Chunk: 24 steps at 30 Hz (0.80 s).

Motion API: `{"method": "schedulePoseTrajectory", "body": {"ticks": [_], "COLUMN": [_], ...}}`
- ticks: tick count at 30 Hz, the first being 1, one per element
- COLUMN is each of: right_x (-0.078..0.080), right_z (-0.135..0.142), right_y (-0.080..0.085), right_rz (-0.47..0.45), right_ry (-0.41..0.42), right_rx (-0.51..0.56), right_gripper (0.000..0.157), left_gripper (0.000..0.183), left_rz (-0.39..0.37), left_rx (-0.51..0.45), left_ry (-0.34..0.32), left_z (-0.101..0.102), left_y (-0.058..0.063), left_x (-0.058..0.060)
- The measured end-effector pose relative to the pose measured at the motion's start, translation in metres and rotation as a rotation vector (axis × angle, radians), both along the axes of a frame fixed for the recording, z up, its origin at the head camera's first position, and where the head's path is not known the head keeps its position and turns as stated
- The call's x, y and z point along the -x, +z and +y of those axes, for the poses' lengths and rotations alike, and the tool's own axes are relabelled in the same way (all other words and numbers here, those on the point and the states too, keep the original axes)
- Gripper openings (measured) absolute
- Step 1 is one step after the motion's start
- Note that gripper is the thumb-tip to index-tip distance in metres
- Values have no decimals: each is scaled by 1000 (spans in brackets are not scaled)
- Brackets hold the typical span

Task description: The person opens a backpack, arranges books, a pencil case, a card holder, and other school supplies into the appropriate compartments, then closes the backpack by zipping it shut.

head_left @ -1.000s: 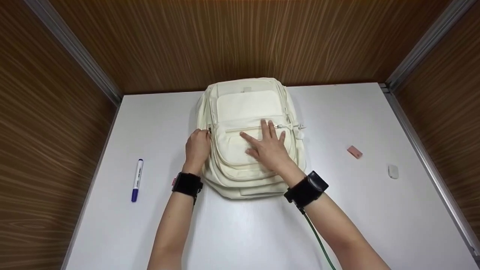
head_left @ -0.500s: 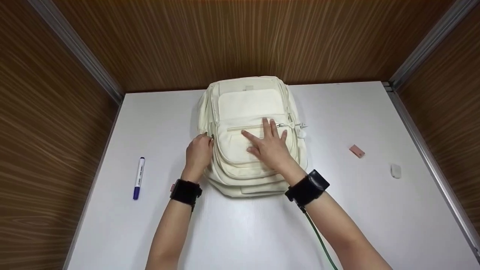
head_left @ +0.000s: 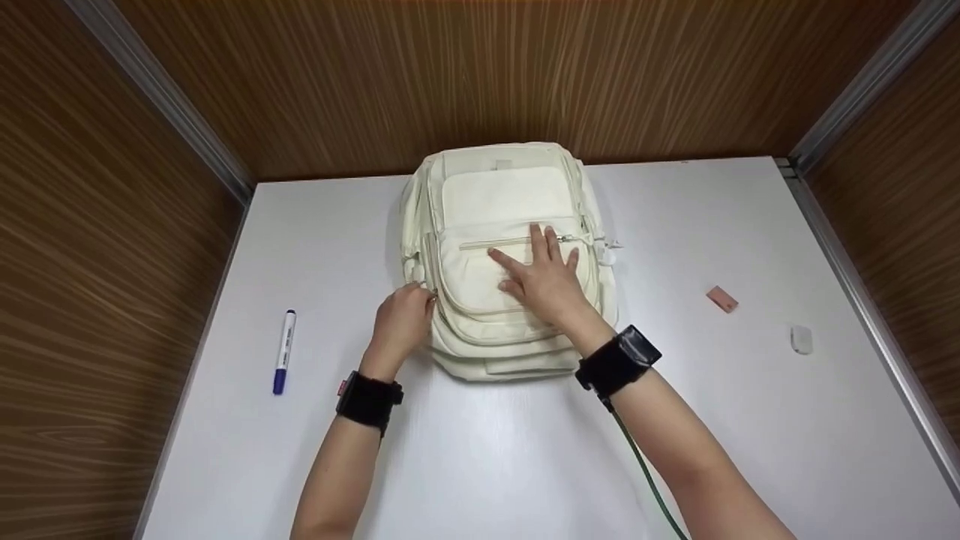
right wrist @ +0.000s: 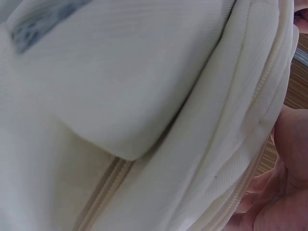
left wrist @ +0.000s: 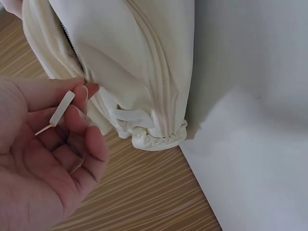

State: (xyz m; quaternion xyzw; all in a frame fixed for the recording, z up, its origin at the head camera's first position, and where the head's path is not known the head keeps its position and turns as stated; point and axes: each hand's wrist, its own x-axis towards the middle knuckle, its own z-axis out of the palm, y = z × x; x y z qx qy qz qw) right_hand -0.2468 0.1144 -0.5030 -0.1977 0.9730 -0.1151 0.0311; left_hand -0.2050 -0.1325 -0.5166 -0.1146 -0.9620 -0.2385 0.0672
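Observation:
A cream backpack (head_left: 506,195) lies on its back on the white table, its front pockets facing up. At its left side my left hand (head_left: 403,319) pinches a zipper pull. The left wrist view shows the pull's cream tab (left wrist: 62,108) between thumb and fingers, with a dark gap along the zipper (left wrist: 70,42) above it. My right hand (head_left: 551,289) rests on the front pocket with its fingers spread, just below the pocket's horizontal zipper (head_left: 495,244). Cream fabric folds fill most of the right wrist view.
A white marker with a blue cap (head_left: 284,352) lies left of the backpack. To the right are a small pink block (head_left: 722,299) and a small white object (head_left: 801,340). Wood-grain panels (head_left: 480,75) enclose the back and sides. A green cable (head_left: 649,480) trails from the right wrist strap.
My left hand has slid down along the backpack's left side, toward its near end, with the zipper pull. My right hand has stayed on the front pocket.

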Motion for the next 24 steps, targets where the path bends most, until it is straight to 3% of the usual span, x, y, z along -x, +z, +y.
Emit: {"method": "schedulePoseTrajectory", "body": {"ticks": [10, 17, 20, 24], "right_x": [5, 3, 2, 1], "right_z": [-1, -3, -4, -4], "right_y": [1, -1, -2, -3], "right_rz": [-21, -10, -3, 8], "right_ry": [-15, -15, -15, -16], "right_rx": [-3, -11, -18, -31], "right_gripper": [56, 56, 56, 56], "left_gripper": [27, 23, 23, 17], "left_rz": [-131, -197, -204, -154], "left_rx": [7, -44, -52, -23], "left_ry": [-215, -409, -479, -510], "left_z": [-2, 8, 18, 39], "left_y": [9, 13, 13, 12], "left_x": [-23, -34, -39, -47]}}
